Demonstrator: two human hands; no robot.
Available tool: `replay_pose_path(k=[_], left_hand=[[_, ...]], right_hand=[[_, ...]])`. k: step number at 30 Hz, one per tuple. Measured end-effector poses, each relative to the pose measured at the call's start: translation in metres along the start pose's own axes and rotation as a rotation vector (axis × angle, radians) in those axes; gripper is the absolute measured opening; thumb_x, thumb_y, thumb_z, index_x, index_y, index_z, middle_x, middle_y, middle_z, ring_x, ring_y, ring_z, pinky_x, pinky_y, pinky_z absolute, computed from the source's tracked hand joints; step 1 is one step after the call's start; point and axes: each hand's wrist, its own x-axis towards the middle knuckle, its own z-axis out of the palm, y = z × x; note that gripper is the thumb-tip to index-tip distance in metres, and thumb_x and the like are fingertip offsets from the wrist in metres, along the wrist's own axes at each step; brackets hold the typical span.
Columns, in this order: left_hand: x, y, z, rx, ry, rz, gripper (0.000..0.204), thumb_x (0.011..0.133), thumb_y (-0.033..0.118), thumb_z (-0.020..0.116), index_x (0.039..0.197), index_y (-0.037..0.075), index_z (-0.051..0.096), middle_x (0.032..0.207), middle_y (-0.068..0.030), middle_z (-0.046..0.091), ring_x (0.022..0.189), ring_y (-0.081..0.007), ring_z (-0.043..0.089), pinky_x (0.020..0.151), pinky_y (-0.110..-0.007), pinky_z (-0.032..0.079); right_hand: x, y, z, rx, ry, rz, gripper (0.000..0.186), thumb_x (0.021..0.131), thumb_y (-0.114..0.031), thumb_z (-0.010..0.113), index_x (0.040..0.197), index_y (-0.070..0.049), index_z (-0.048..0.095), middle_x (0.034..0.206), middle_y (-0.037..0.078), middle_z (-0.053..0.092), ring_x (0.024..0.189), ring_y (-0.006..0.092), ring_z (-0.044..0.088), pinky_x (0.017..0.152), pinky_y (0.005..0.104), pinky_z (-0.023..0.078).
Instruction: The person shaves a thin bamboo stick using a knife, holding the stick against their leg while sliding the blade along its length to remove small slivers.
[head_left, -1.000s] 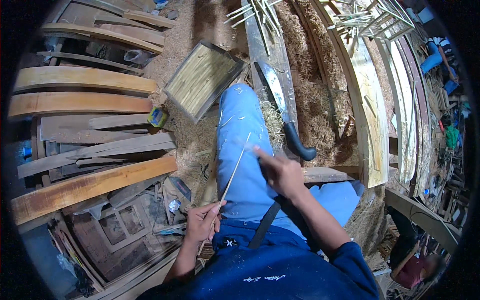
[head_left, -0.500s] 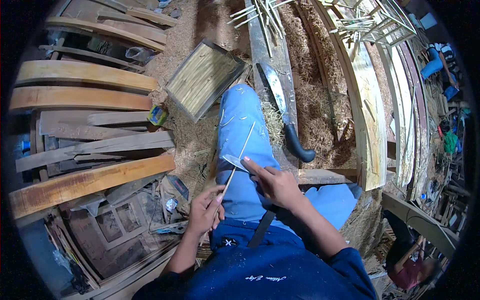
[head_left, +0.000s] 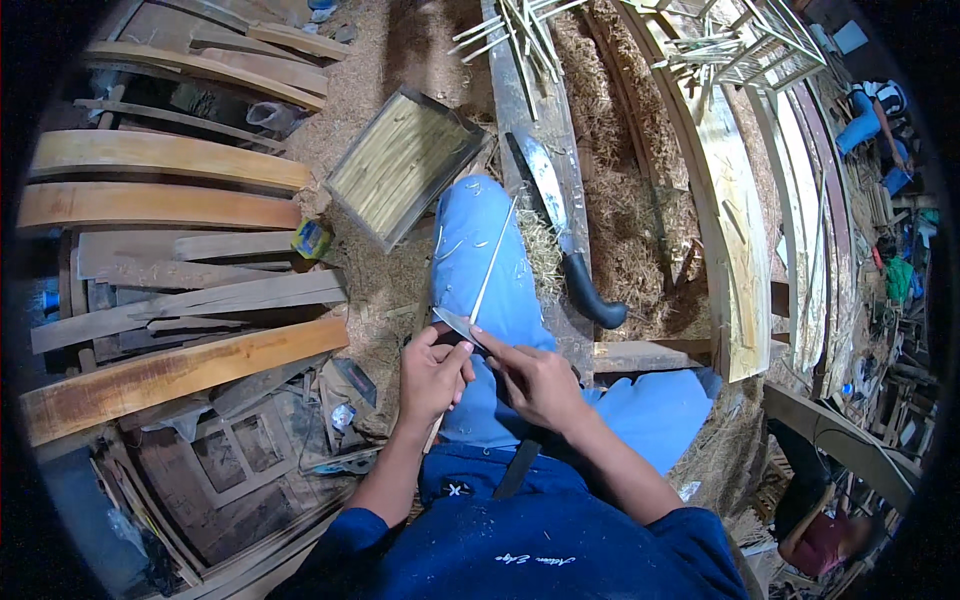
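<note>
L hand [head_left: 436,378]: thumb + fingers pinch the stick [head_left: 494,258], mid-frame; tail end pokes out below.
R hand [head_left: 543,382]: fingers wrapped on small knife [head_left: 456,322]; handle mostly hidden.
Stick: thin, pale, slants up over blue trouser leg [head_left: 478,215], tip nr knee.
Blade: crosses stick just above L fingers; prob. a shaving stroke being set up. Exact bite can't tell.
Next stroke: seems to call for firm L grip, shallow blade angle, push toward tip, L thumb clear.
Knife edge: v. close to L fingertips & trouser cloth, main nick risk.
Open room: stick's upper length unobstructed, up-frame.
Machete [head_left: 546,185]: upper ctr, on grey plank [head_left: 567,160], R of knee; long strokes shouldn't drift there.
Tray [head_left: 405,165]: upper ctr-left, rim nr knee.
</note>
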Motion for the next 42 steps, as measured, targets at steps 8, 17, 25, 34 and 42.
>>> replay_pose_path(k=[8, 17, 25, 34, 42], left_hand=[[-0.005, -0.016, 0.006, -0.054, 0.089, 0.029, 0.025, 0.094, 0.007, 0.064, 0.118, -0.002, 0.065, 0.062, -0.0039, 0.060, 0.040, -0.0040, 0.043, 0.035, -0.021, 0.031], [-0.030, -0.024, 0.001, -0.058, 0.155, 0.060, 0.029, 0.093, 0.007, 0.068, 0.122, 0.001, 0.067, 0.062, 0.0000, 0.059, 0.043, -0.0018, 0.043, 0.038, -0.020, 0.030], [-0.065, -0.030, -0.001, 0.030, 0.218, -0.030, 0.028, 0.093, 0.009, 0.068, 0.120, 0.001, 0.068, 0.062, -0.0007, 0.060, 0.043, -0.0027, 0.044, 0.038, -0.020, 0.031], [-0.037, -0.020, 0.003, -0.017, 0.102, 0.077, 0.029, 0.097, 0.012, 0.063, 0.123, -0.002, 0.062, 0.062, -0.0073, 0.061, 0.040, -0.0058, 0.046, 0.037, -0.022, 0.033], [-0.015, -0.018, 0.005, -0.006, 0.098, 0.081, 0.025, 0.099, 0.016, 0.061, 0.114, -0.005, 0.062, 0.060, -0.0075, 0.061, 0.038, -0.0052, 0.044, 0.035, -0.022, 0.031]], right_hand=[[-0.005, 0.001, 0.013, -0.096, 0.095, 0.059, 0.055, 0.089, -0.017, 0.064, 0.142, -0.032, 0.053, 0.074, 0.014, 0.063, 0.060, 0.0369, 0.062, 0.054, 0.0486, 0.049], [-0.005, -0.004, 0.018, -0.230, 0.095, 0.104, 0.057, 0.087, -0.018, 0.067, 0.140, -0.036, 0.054, 0.070, 0.011, 0.059, 0.057, 0.0335, 0.062, 0.049, 0.0474, 0.047], [0.003, 0.006, 0.021, -0.261, 0.216, 0.166, 0.055, 0.089, -0.016, 0.066, 0.140, -0.034, 0.054, 0.072, 0.014, 0.062, 0.060, 0.0365, 0.062, 0.052, 0.0481, 0.048], [-0.005, 0.012, 0.017, -0.107, 0.127, 0.064, 0.055, 0.091, -0.014, 0.064, 0.142, -0.031, 0.052, 0.072, 0.016, 0.062, 0.061, 0.0371, 0.062, 0.056, 0.0484, 0.048], [-0.011, 0.005, 0.013, -0.056, 0.094, 0.019, 0.056, 0.089, -0.016, 0.064, 0.142, -0.032, 0.052, 0.069, 0.013, 0.061, 0.058, 0.0358, 0.062, 0.054, 0.0479, 0.048]])
